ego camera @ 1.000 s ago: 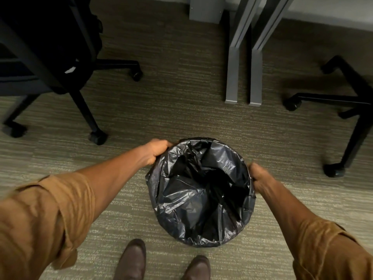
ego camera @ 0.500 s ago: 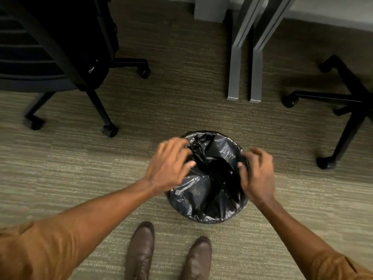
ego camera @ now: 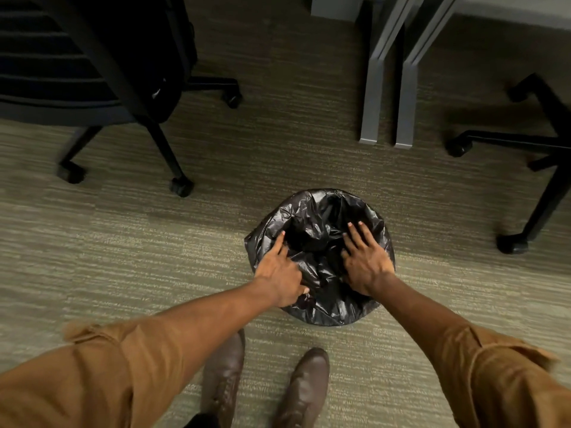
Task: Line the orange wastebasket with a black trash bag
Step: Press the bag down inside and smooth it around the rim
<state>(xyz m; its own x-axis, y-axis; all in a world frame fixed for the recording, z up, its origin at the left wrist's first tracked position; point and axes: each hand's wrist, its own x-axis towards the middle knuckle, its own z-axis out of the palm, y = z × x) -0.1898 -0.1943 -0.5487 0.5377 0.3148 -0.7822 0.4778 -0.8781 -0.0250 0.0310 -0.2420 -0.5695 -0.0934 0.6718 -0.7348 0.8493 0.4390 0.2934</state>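
pressing into the crinkly thin black plastic trash bag, left hand and right hand, apart with fingers spread, should grip this light, slippery film at its rim fold.

The person wears a tan-brown shirt of a soft, faintly ribbed cloth, the left sleeve and the right sleeve both pushed up above the elbow so that the forearms are bare, with loose folded cuffs at their ends. Both hands, the left hand and the right hand, are bare, without gloves, rings or a watch. On the feet are dark brown leather lace-up shoes, the left shoe and the right shoe, smooth and slightly glossy at the toes.
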